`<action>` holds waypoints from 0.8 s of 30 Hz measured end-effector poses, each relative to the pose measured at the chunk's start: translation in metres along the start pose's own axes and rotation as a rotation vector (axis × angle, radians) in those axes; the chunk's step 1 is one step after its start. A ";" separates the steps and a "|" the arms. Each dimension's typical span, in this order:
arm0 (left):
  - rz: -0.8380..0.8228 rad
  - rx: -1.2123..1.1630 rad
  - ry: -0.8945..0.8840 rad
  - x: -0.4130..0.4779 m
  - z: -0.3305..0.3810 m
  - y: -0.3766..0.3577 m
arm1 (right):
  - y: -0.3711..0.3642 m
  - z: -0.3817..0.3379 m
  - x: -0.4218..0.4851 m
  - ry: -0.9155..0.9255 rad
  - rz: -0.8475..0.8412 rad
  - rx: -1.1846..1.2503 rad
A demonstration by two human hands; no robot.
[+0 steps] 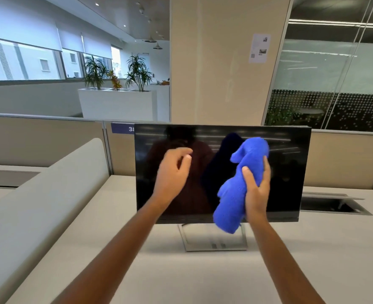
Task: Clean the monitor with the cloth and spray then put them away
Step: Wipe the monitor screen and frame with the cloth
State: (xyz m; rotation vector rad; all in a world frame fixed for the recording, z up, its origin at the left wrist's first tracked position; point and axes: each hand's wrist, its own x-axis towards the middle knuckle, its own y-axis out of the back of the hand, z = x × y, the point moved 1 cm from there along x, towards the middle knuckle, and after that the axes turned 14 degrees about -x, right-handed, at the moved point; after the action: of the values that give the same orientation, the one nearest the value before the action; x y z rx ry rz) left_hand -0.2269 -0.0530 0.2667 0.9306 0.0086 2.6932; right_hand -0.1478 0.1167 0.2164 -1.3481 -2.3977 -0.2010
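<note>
A dark monitor [291, 172] stands on a silver stand at the middle of the desk, its screen off and reflecting the room. My right hand [256, 189] grips a bunched bright blue cloth [238, 189] in front of the right half of the screen. The cloth hangs down past the monitor's lower edge. My left hand [173, 172] is raised in front of the screen's left half, fingers loosely curled and holding nothing. No spray bottle is in view.
The pale desk [203, 277] runs toward me. A curved white divider [49, 194] borders it on the left. An open cable hatch [332, 204] sits at the right behind the monitor. Low partition panels [345, 159] and a wide pillar [225, 62] stand behind.
</note>
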 end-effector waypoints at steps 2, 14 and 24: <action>0.120 0.077 -0.110 0.020 0.003 0.024 | 0.006 -0.007 0.020 0.129 0.147 -0.182; 0.085 -0.031 0.244 0.087 -0.031 0.083 | 0.029 0.029 0.108 0.096 0.429 -0.890; 0.079 -0.159 0.248 0.102 -0.054 0.096 | -0.071 0.032 0.059 0.217 0.443 -1.037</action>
State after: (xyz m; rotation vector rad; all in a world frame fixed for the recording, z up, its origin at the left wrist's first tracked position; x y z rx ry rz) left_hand -0.3614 -0.1124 0.2952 0.5581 -0.1915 2.8147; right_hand -0.2435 0.1354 0.2147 -2.0623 -1.7337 -1.5064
